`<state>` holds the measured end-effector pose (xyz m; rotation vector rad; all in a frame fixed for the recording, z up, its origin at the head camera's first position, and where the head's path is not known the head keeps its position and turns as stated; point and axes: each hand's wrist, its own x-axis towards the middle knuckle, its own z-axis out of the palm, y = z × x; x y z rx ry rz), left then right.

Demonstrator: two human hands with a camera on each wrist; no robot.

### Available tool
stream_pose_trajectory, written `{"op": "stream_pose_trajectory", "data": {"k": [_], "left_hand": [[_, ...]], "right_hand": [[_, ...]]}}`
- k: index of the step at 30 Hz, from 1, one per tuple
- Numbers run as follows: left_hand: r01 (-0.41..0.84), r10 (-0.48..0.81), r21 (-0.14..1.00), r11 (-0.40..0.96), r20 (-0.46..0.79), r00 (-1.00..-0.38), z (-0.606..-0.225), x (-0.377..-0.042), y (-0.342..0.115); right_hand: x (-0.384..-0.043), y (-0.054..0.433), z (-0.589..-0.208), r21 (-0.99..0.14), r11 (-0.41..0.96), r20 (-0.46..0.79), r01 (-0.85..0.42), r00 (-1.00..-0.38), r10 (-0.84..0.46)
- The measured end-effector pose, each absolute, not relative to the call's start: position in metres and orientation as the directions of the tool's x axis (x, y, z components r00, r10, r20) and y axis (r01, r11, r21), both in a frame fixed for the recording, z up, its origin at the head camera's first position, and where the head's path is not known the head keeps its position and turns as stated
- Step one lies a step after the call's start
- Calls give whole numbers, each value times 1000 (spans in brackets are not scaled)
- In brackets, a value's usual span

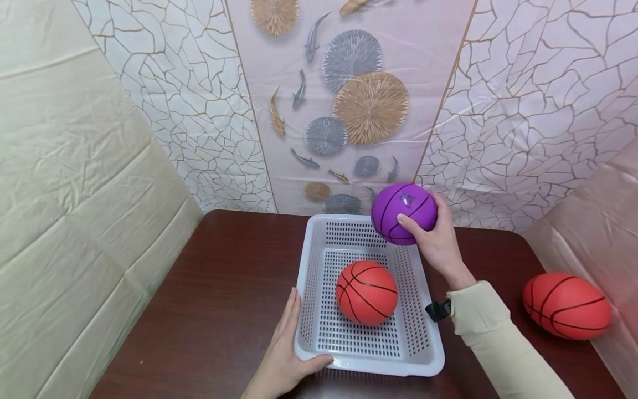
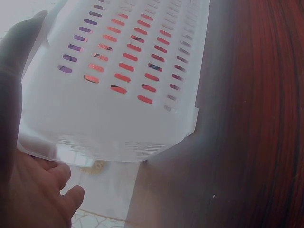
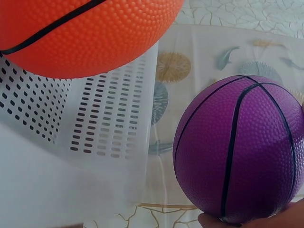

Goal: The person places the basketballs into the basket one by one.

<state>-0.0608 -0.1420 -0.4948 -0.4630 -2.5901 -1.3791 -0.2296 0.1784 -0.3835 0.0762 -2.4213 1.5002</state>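
My right hand (image 1: 438, 241) grips a small purple basketball (image 1: 399, 213), thumb on its near side, above the far right corner of a white perforated plastic basket (image 1: 436, 354). An orange-red basketball (image 1: 367, 293) lies inside the basket. The purple ball (image 3: 237, 147) also shows large in the right wrist view. At the basket's near left corner, my left hand (image 1: 286, 354) touches the basket, its thumb on the front rim and its fingers along the left side. Through the slots of the basket wall (image 2: 104, 109), red and purple show in the left wrist view.
A second orange-red basketball (image 1: 567, 306) lies on the dark brown table (image 1: 224, 288), right of my right forearm, near the side curtain. A patterned cloth (image 1: 324, 100) hangs behind the table. Pale padded fabric (image 1: 75, 194) stands at the left.
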Motion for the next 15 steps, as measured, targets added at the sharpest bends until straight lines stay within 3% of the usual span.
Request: {"op": "stream_pose_trajectory", "data": {"k": [15], "left_hand": [[359,197,776,519,300,-933,-494,-62,-142]], "right_hand": [[-232,170,-389,-853,471,284,-224,-957,59]]}}
